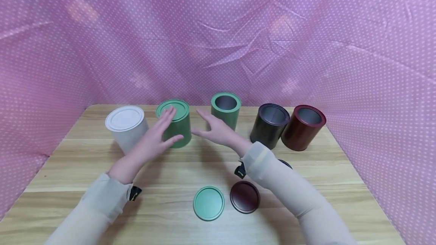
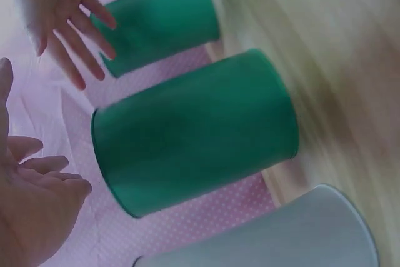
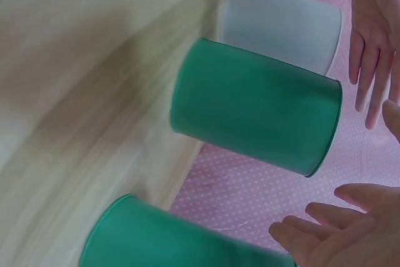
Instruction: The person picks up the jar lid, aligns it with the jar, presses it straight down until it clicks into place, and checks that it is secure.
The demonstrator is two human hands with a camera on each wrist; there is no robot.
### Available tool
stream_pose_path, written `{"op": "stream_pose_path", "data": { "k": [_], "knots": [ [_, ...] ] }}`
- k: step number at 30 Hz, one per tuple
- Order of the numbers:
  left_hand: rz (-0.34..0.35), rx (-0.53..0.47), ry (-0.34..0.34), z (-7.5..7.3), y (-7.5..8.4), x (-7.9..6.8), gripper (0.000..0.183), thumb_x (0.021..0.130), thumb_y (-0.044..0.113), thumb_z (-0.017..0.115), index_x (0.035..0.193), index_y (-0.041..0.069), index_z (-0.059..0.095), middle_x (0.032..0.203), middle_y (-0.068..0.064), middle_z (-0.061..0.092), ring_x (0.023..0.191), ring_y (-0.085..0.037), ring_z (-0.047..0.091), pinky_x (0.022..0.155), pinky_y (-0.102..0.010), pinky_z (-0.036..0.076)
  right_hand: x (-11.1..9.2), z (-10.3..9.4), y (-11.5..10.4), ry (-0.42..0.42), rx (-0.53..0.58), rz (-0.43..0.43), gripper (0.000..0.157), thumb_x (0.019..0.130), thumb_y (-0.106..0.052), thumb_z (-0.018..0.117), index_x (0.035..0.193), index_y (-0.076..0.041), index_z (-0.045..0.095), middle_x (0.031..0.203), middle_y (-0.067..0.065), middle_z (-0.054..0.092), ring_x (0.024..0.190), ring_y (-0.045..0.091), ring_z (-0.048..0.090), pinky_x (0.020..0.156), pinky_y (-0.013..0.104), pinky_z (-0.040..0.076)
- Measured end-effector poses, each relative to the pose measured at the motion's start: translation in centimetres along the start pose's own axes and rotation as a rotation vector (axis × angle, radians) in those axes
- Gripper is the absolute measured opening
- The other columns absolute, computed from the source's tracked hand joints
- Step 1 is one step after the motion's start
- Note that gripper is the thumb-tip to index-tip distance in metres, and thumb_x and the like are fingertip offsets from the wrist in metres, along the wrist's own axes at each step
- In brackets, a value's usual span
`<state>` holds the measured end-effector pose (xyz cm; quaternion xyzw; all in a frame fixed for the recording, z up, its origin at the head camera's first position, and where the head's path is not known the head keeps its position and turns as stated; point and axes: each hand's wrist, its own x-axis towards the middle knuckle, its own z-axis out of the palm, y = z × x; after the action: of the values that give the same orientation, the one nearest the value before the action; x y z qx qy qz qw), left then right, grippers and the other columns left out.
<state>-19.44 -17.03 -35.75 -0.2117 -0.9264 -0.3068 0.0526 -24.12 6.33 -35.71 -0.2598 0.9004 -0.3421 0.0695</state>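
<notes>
My left hand (image 1: pixel 154 141) hovers over the near-left side of a green can (image 1: pixel 182 127) that has its green lid on; the fingers are straight and spread. Fingers also extended, my right hand (image 1: pixel 218 129) reaches in between that can and an open green can (image 1: pixel 228 118), holding nothing. From the left wrist, the lidded green can (image 2: pixel 194 132) shows a gap between its top and my palm. The right wrist view has the same can (image 3: pixel 256 107) just beyond my fingertips. A white can (image 1: pixel 129 135) with its lid on stands left of my left hand.
An open black can (image 1: pixel 267 131) and an open dark red can (image 1: pixel 299 133) stand close together at the right. Nearer me lie a green lid (image 1: pixel 209 203) and a dark red lid (image 1: pixel 245 197). A black lid (image 1: pixel 285 163) is mostly hidden by my right sleeve. Pink dotted cloth surrounds the wooden table.
</notes>
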Motion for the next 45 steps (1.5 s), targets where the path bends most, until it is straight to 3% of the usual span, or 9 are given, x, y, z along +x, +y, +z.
{"op": "stream_pose_path", "data": {
  "k": [8, 15, 25, 34, 45],
  "knots": [
    [0.070, 0.066, -0.007, 2.1, 0.3, -1.3, 0.086, 0.090, 0.033, 0.067, 0.155, 0.007, 0.017, 0.162, -0.014, 0.011, 0.149, -0.038, 0.007, 0.114, -0.065, 0.019, -2.4, 0.2, 1.6, -0.016, -0.092, -0.049, 0.072, 0.094, -0.045, 0.059, 0.154, -0.019, 0.027, 0.162, 0.002, 0.018, 0.149, 0.031, 0.016, 0.121, 0.049, 0.018],
    [0.130, 0.146, -0.043, 3.9, 0.4, -2.6, 0.088, 0.088, 0.040, 0.068, 0.154, 0.005, 0.022, 0.161, -0.017, 0.014, 0.147, -0.043, 0.007, 0.118, -0.059, 0.014, -5.3, 0.9, 2.8, -0.040, -0.150, -0.039, 0.069, 0.094, -0.043, 0.061, 0.153, -0.024, 0.030, 0.162, 0.002, 0.018, 0.149, 0.038, 0.012, 0.116, 0.060, 0.021],
    [0.281, 0.240, -0.059, 6.3, 0.1, -4.3, 0.084, 0.087, 0.042, 0.067, 0.151, 0.002, 0.029, 0.157, -0.019, 0.025, 0.144, -0.044, 0.021, 0.115, -0.059, 0.025, -9.6, 2.5, 4.6, -0.066, -0.186, -0.104, 0.075, 0.091, -0.039, 0.066, 0.152, -0.012, 0.031, 0.161, 0.011, 0.021, 0.147, 0.042, 0.016, 0.115, 0.059, 0.026],
    [0.298, 0.242, -0.188, 7.9, -0.3, -5.9, 0.083, 0.087, 0.048, 0.065, 0.151, 0.007, 0.031, 0.158, -0.020, 0.023, 0.144, -0.046, 0.020, 0.114, -0.061, 0.024, -11.7, 4.2, 5.1, -0.136, -0.177, -0.128, 0.078, 0.091, -0.042, 0.065, 0.152, -0.009, 0.029, 0.160, 0.016, 0.020, 0.146, 0.040, 0.019, 0.116, 0.057, 0.026],
    [0.273, 0.190, -0.340, 8.7, -1.5, -6.9, 0.094, 0.084, 0.061, 0.062, 0.154, 0.012, 0.024, 0.160, -0.020, 0.015, 0.145, -0.047, 0.014, 0.112, -0.069, 0.020, -13.0, 6.6, 4.8, -0.266, -0.285, -0.158, 0.090, 0.084, -0.052, 0.068, 0.153, -0.011, 0.027, 0.161, 0.014, 0.019, 0.148, 0.036, 0.018, 0.117, 0.058, 0.023]
  ]
}}
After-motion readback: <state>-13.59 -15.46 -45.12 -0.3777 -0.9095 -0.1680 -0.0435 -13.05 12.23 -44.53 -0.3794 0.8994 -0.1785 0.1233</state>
